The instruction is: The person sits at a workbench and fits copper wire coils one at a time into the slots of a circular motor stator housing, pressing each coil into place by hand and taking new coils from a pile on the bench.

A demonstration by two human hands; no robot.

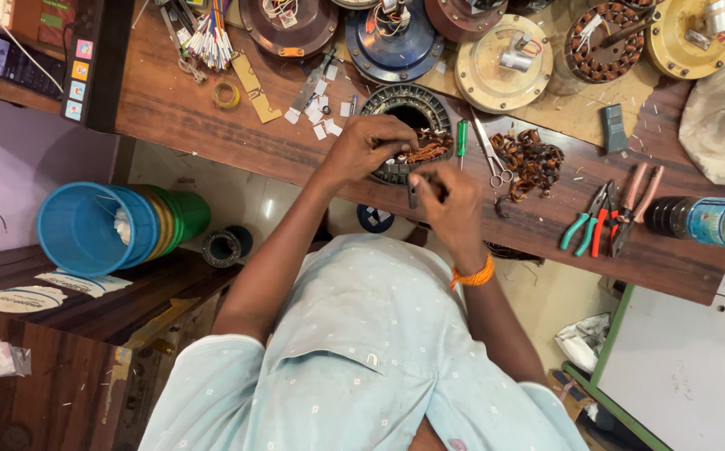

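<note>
Left hand (366,149): you pinch copper winding in the stator ring (412,108).
Right hand (450,200): you grip a small dark tool (413,196).
Blue bucket (87,230): white wad inside.

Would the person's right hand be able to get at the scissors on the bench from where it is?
Probably yes. The right hand is at the stator ring, and the scissors lie just beside it on the wooden bench; nothing lies between, though the hand grips a small dark tool.

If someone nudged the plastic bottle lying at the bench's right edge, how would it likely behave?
The plastic bottle lies on its side near the wooden bench's edge, so it would probably roll. It looks partly filled, so likely slosh and some weight. Its smooth clear wall may be slippery.
</note>
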